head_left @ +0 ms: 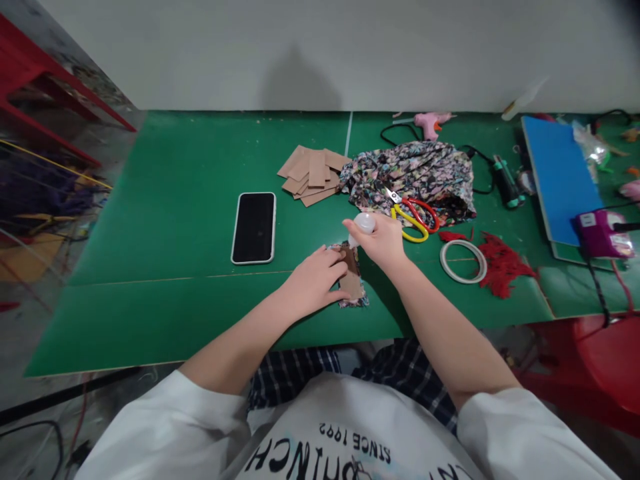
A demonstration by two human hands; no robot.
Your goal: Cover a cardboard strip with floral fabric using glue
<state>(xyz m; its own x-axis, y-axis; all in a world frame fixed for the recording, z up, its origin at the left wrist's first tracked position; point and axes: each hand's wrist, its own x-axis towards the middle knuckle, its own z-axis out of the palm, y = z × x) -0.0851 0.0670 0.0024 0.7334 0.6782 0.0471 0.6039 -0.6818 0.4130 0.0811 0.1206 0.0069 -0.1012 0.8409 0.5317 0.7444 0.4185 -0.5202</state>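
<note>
A small brown cardboard rectangle [354,283] lies on a piece of dark floral fabric [361,302], whose frayed edges show around it. My left hand [320,279] rests on the cardboard's left side, thumb and fingers spread apart, pressing it against the table. In my right hand [384,241] is a white squeeze bottle [365,223], tilted with its tip down at the far end of the cardboard. The tip's exact contact is partly hidden by my fingers. Just beyond that hand, scissors [415,217] with red and yellow handles lie partly on a bunched floral cloth [415,170].
Cardboard pieces [316,170] are piled behind my hands. A phone [254,228] lies left on the green table [175,200]. To the right are a tape roll [463,261], red scraps [503,263], a pink glue gun [429,125] and a blue board [565,180]. A wall borders the back.
</note>
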